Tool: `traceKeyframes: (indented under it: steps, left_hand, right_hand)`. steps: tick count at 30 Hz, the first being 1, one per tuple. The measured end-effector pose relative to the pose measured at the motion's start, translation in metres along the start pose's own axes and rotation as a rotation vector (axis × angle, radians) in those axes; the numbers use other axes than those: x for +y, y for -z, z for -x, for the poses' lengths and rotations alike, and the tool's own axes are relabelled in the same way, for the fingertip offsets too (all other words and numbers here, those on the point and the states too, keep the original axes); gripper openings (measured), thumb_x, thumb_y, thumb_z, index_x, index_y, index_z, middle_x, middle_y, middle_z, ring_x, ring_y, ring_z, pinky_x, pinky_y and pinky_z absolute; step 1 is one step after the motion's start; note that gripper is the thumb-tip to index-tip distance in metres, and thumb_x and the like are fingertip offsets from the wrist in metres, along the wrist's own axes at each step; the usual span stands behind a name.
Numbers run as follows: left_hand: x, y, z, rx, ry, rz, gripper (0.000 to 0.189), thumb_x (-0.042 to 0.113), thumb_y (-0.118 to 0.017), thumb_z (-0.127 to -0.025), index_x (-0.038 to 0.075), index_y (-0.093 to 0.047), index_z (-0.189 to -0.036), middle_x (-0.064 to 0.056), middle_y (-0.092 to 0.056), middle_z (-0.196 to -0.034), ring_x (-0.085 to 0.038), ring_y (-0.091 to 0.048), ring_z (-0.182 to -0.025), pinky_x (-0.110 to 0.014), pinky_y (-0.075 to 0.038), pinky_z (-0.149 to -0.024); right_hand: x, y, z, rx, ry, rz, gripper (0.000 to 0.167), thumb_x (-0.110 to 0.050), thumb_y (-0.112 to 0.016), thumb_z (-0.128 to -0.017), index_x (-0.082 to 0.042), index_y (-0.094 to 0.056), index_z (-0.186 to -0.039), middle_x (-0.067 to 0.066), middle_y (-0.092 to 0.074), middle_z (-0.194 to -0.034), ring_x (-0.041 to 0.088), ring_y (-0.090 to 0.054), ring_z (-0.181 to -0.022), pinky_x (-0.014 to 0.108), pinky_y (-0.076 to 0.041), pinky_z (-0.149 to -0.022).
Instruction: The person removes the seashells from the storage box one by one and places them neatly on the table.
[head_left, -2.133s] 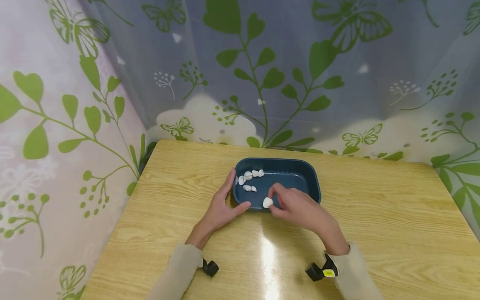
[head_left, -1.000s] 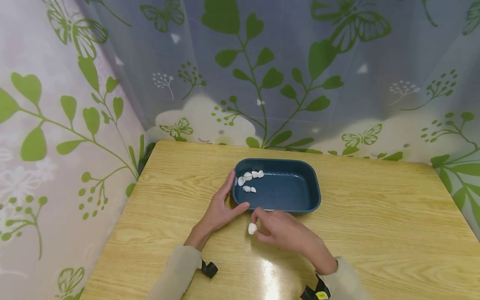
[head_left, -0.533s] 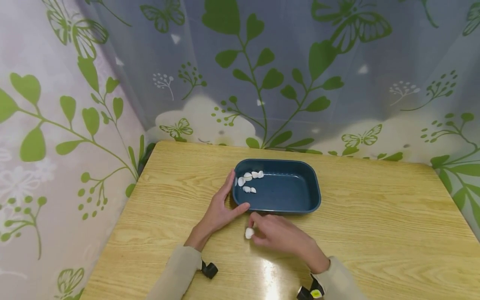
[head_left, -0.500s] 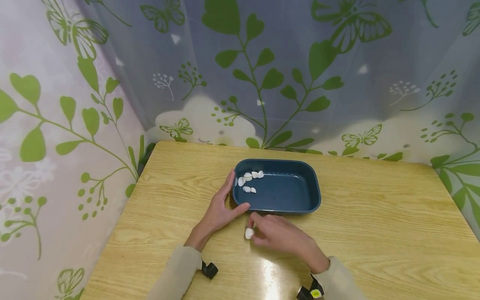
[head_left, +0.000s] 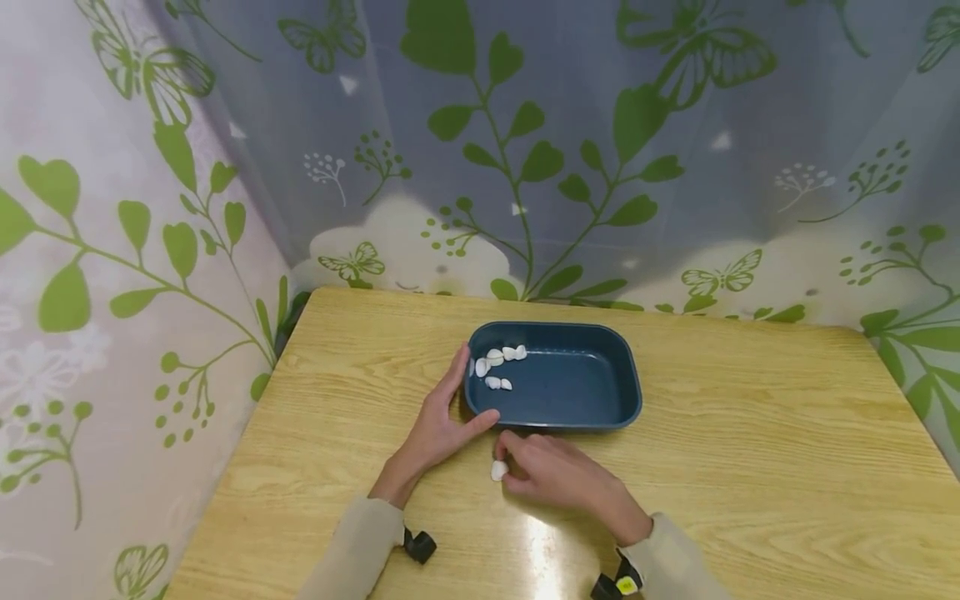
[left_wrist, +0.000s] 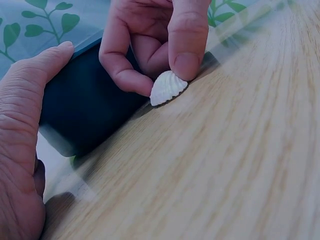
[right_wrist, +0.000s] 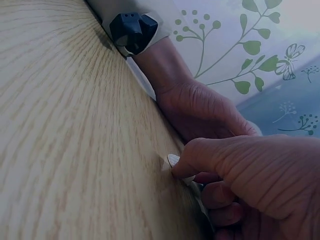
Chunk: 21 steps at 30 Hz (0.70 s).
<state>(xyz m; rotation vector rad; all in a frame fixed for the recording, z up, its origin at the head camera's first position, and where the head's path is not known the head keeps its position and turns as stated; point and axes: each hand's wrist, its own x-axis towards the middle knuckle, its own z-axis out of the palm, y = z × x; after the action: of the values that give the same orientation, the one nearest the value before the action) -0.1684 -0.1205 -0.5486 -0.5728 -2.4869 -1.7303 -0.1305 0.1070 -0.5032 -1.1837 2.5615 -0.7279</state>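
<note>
A white ribbed seashell point(left_wrist: 168, 88) is pinched between the thumb and fingers of my right hand point(head_left: 555, 468), just in front of a dark blue rectangular basin point(head_left: 577, 428). In the left wrist view its scalloped lower edge meets the tabletop or sits very close to it. My left hand point(head_left: 438, 421) lies spread against the basin's left end, its fingers straight along the side and its thumb over the front rim. Inside the basin, several white seashells point(head_left: 495, 357) sit in a curved row at the left, with a smaller pair of shells point(head_left: 498, 383) below them.
The light wood-grain table point(head_left: 757, 450) extends around the basin on all sides. A patterned curtain point(head_left: 600, 167) with green leaves and butterflies hangs along the back and left edges. Each wrist carries a small black camera point(head_left: 420, 546).
My right hand has brought the seashell from over the basin's front part toward me and left, down to the table in front. My left hand and the shells in the basin have stayed put.
</note>
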Motion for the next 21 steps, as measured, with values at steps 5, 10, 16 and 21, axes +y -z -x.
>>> traceKeyframes:
  steps: [5,10,16,21]
  left_hand:
    - [-0.0004,-0.0006,-0.0003,0.001,-0.004,-0.004,0.106,0.044,-0.082,-0.091,0.022,-0.014,-0.170,-0.006,-0.014,-0.175,-0.017,-0.014,-0.160,-0.051,-0.019,-0.128]
    - [-0.0008,-0.0003,0.0006,0.006,0.002,-0.012,0.106,0.045,-0.082,-0.091,0.023,-0.014,-0.170,-0.005,-0.015,-0.175,-0.018,-0.014,-0.160,-0.052,-0.019,-0.127]
    - [0.0003,-0.0011,0.0003,0.007,0.013,-0.007,0.106,0.042,-0.082,-0.090,0.026,-0.014,-0.169,-0.001,-0.015,-0.175,-0.017,-0.014,-0.160,-0.053,-0.019,-0.128]
    - [0.0002,-0.0015,0.0003,0.013,0.015,0.001,0.107,0.030,-0.085,-0.089,0.024,-0.015,-0.169,-0.002,-0.015,-0.175,-0.017,-0.015,-0.160,-0.052,-0.020,-0.128]
  right_hand:
    - [0.0010,0.0000,0.0002,-0.011,-0.014,-0.012,0.012,-0.011,-0.067,-0.094,-0.012,-0.063,-0.105,-0.011,-0.058,-0.077,-0.001,-0.048,-0.060,0.018,-0.044,-0.057]
    - [0.0009,0.0005,0.0001,-0.022,-0.023,-0.019,0.012,-0.012,-0.067,-0.094,-0.014,-0.063,-0.105,-0.013,-0.057,-0.077,-0.002,-0.047,-0.061,0.018,-0.043,-0.057]
    - [0.0003,0.0018,0.0007,-0.024,-0.027,-0.035,0.011,-0.012,-0.067,-0.095,-0.014,-0.063,-0.105,-0.013,-0.055,-0.075,-0.001,-0.047,-0.060,0.017,-0.043,-0.056]
    - [0.0002,0.0018,0.0010,-0.023,-0.022,-0.038,0.011,-0.014,-0.068,-0.096,-0.015,-0.063,-0.106,-0.015,-0.053,-0.073,-0.002,-0.045,-0.058,0.017,-0.041,-0.053]
